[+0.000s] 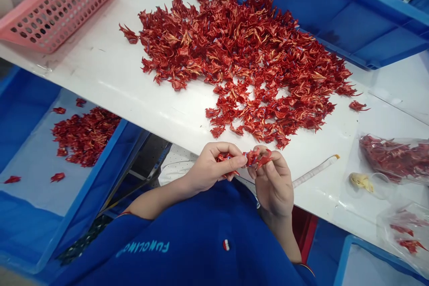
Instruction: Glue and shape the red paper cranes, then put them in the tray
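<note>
Near the table's front edge, my left hand (214,164) is closed around small red pieces, with thumb and forefinger pressed together. Beside it, my right hand (275,181) pinches another red piece (264,158) between thumb and fingers. The held pieces meet or nearly touch between the two hands; their exact join is too small to tell. Beyond the hands, a large pile of red, pointed pieces (234,49) spreads over the white table (134,94).
A pink basket (63,9) stands at the back left, a blue crate (335,13) at the back right. Lower left, a blue bin (36,178) holds more red pieces. On the right lie a white strip (315,171), a yellowish bundle (362,182) and a clear bag (395,156) of red pieces.
</note>
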Motion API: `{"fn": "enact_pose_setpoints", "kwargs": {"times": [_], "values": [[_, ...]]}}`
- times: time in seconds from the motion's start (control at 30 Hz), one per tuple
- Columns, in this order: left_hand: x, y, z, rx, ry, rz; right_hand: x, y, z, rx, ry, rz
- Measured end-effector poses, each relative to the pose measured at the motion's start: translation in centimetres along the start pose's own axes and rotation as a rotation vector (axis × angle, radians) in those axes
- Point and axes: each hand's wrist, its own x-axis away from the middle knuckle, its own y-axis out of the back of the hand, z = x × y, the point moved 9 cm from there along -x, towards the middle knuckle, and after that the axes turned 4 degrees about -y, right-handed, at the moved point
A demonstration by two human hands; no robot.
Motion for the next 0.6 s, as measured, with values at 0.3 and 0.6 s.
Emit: {"fn": "enact_pose_setpoints", "kwargs": {"times": [0.3,0.6], "values": [[0.3,0.4,-2.3,-0.263,-0.265,-0.064,1.0,-0.8,1.5,0.138,0.183,0.115],[0.7,-0.6,-2.9,-0.525,-0.34,0.024,4.1,3.4,6.3,0.395,0.568,-0.286]]}}
